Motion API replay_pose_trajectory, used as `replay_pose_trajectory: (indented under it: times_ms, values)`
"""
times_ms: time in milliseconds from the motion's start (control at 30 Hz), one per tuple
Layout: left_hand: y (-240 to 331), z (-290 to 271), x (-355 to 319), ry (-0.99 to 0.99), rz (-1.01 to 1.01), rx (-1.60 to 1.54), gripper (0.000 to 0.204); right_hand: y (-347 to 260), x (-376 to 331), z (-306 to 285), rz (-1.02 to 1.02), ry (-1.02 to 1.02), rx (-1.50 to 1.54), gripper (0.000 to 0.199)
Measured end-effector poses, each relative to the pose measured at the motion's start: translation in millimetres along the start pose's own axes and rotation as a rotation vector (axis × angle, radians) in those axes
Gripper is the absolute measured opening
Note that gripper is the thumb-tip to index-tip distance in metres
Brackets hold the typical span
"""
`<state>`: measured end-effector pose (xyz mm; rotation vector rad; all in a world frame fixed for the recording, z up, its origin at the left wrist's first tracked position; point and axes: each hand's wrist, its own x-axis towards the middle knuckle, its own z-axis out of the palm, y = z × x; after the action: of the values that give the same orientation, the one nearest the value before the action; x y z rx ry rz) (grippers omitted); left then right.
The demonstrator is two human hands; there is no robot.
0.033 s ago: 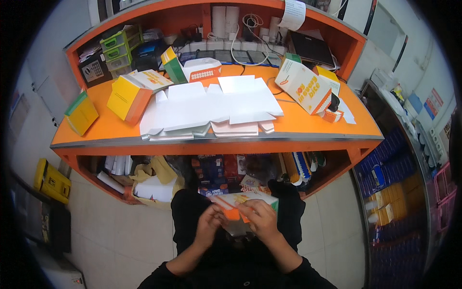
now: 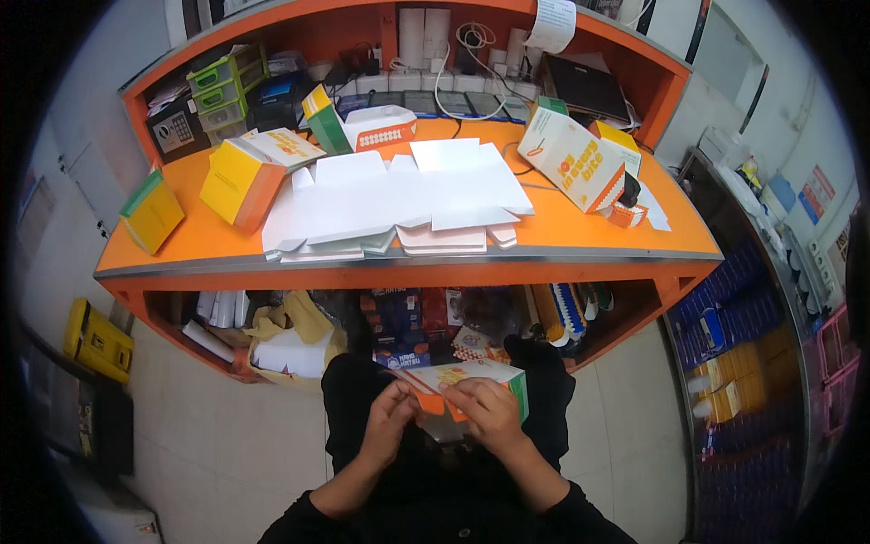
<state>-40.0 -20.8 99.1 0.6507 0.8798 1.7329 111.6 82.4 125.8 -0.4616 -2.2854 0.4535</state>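
Over my lap I hold a partly folded carton (image 2: 494,369), white with yellow lettering, orange flaps and a green end. At its left end, my left hand (image 2: 388,424) pinches an orange flap between thumb and fingertips. My right hand (image 2: 490,415) grips the near side of the carton, fingers bent over its edge. The carton's underside is mostly hidden behind my hands. Ahead on the orange table (image 2: 671,240) lies a stack of flat white carton blanks (image 2: 362,204), printed side down.
Folded cartons stand around the blanks: a yellow one (image 2: 154,218), a yellow and orange one (image 2: 240,186) and a large white one (image 2: 573,159). A shelf below the table holds a paper-filled bag (image 2: 294,349). Right of me runs a rack with blue and yellow stacks (image 2: 736,381).
My left hand has shifted slightly left and up with the orange flap. The carton has tilted a little; my right hand stays on it.
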Motion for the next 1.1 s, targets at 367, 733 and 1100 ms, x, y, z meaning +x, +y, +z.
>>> replay_pose_trajectory:
  times_ms: [367, 733, 1100]
  values:
    - [2.3, 3.4, 12.8, 0.261, 0.130, 0.379, 0.010, 5.4, 4.2, -1.9, 0.272, 0.041, 0.233, 0.019]
    - [-3.0, 19.9, 11.9, 0.128, 0.629, 0.949, 0.014, -15.4, 3.7, 13.7, 0.555, 0.192, 0.637, 0.010]
    - [2.1, 14.7, 9.7, 0.115, 0.221, 0.412, 0.022, -15.9, 4.8, 10.9, 0.369, 0.116, 0.526, 0.015]
